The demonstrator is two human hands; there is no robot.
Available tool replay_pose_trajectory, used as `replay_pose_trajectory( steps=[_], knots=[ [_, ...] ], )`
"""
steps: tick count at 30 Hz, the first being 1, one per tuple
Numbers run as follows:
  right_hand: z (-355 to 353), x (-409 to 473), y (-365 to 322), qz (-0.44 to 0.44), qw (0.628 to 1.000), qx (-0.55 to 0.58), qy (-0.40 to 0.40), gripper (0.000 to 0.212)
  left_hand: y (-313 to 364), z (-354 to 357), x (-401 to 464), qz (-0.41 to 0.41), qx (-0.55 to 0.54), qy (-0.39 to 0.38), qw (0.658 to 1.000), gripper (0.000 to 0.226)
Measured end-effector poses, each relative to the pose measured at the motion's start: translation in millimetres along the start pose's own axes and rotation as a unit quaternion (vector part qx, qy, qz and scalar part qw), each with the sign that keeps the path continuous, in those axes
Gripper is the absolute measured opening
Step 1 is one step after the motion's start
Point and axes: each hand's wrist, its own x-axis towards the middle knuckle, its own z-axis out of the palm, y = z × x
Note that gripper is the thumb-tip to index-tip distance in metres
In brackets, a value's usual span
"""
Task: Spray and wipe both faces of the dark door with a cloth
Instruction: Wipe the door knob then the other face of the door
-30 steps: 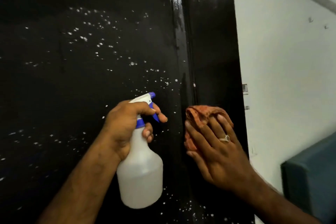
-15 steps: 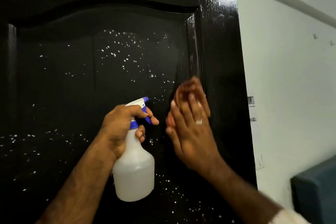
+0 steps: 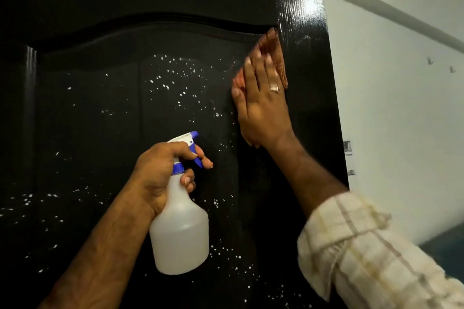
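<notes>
The dark door (image 3: 105,113) fills the left and middle of the view, its panel dotted with white spray drops. The right hand (image 3: 262,105) lies flat, fingers straight, pressing an orange cloth (image 3: 277,57) against the door near the panel's upper right corner. The left hand (image 3: 163,173) grips the neck of a white bottle (image 3: 180,231), nearer and lower, forefinger on the blue trigger

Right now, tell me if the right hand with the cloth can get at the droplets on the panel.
Probably yes: the right hand presses the cloth flat beside the droplets, nothing between.
</notes>
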Motion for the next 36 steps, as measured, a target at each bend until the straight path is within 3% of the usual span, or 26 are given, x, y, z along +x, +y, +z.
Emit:
replay_pose_trajectory(
  steps=[5, 7, 10, 14, 19, 22, 26, 28, 30, 33, 36],
  knots=[
    [-19, -206, 16, -0.014, 0.997, -0.034, -0.063, 0.067, -10, -11, -2, -0.003, -0.002, -0.028, 1.0, 0.018],
    [-25, -242, 21, -0.005, 0.995, -0.065, -0.076, 0.069, -17, -9, 2, -0.014, -0.007, -0.037, 0.999, 0.018],
    [-28, -191, 30, -0.021, 0.993, -0.08, -0.084, 0.069, -21, -1, 11, -0.02, -0.006, -0.046, 0.999, 0.017],
    [-20, -49, 37, 0.011, 0.997, -0.075, -0.025, 0.069, -11, 6, 24, -0.009, -0.008, -0.048, 0.999, 0.017],
    [8, 59, -6, -0.007, 0.998, -0.066, 0.007, 0.074, 29, -3, 40, 0.033, 0.016, -0.006, 0.999, 0.017],
    [18, -3, -25, -0.124, 0.991, -0.043, -0.017, 0.068, 44, -28, 38, 0.049, 0.033, 0.026, 0.998, 0.017],
    [10, -169, -45, -0.292, 0.946, -0.033, -0.134, 0.062, 43, -57, 22, 0.027, 0.035, 0.053, 0.998, 0.016],
    [9, -173, -34, -0.33, 0.929, -0.047, -0.163, 0.06, 41, -63, 16, 0.016, 0.027, 0.064, 0.997, 0.016],
    [13, -110, -29, -0.294, 0.944, -0.048, -0.144, 0.064, 45, -64, 15, 0.015, 0.033, 0.072, 0.997, 0.016],
    [17, 20, -40, -0.171, 0.982, -0.069, -0.049, 0.068, 55, -65, 15, 0.017, 0.04, 0.086, 0.995, 0.016],
    [33, 79, -68, -0.136, 0.988, -0.069, -0.023, 0.071, 64, -71, 15, 0.03, 0.043, 0.107, 0.993, 0.017]
  ],
)
